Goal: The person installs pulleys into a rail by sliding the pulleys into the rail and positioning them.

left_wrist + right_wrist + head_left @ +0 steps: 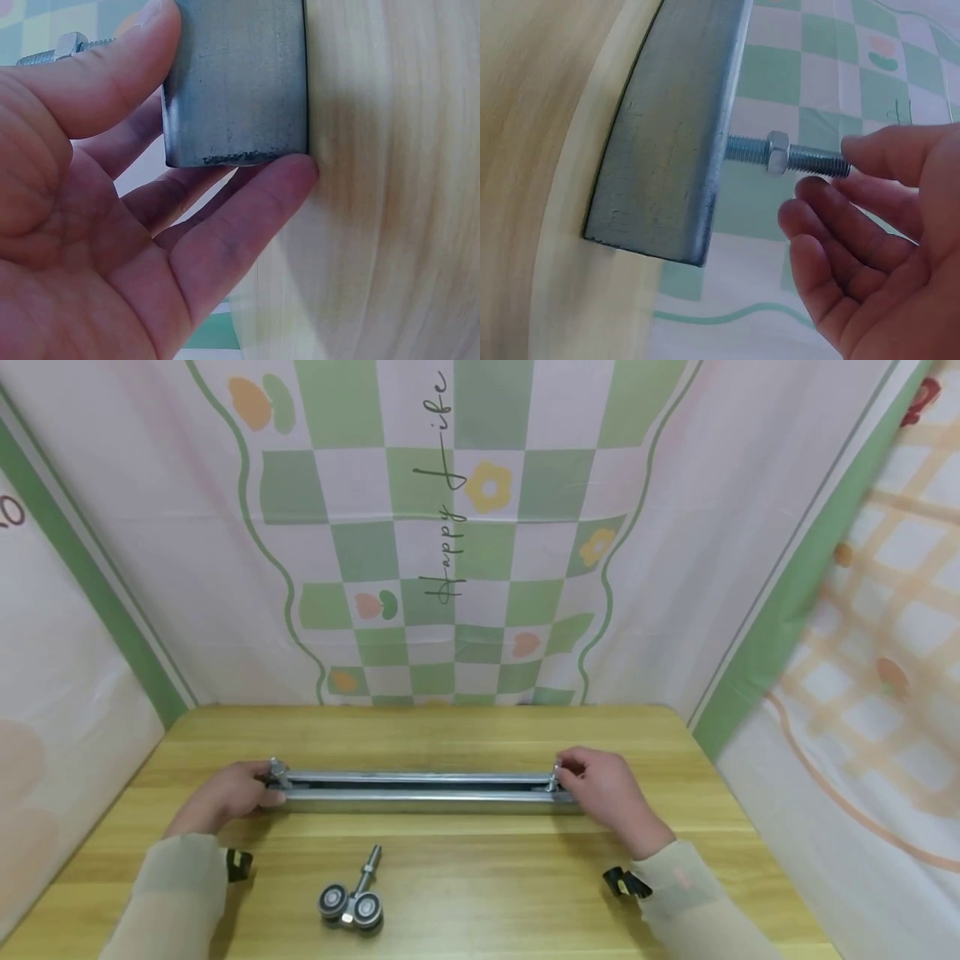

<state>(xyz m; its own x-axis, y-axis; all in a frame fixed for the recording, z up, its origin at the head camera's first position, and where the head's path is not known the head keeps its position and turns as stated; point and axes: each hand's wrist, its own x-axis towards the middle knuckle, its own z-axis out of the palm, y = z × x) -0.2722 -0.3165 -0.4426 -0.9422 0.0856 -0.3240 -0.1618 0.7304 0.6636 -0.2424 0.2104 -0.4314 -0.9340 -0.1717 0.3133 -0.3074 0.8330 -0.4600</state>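
slotted metal rail [420, 806] holds two upright bolts [278, 771]

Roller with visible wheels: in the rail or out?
Out: the roller lies on the table, apart from the metal rail, nearer the camera.

A wood table [420, 737], yellowish and streaked across, with rounded far corners; behind it a white cloth [202, 552] hangs as the back wall, printed with green and white checks [423, 552], wavy green lines, small flowers and fruit shapes, and "Happy Life" running upward; at the left a pale cloth [52, 693] edged by a green band; at the right another cloth [847, 777] with a green band and orange lattice; the light soft, the shadows faint
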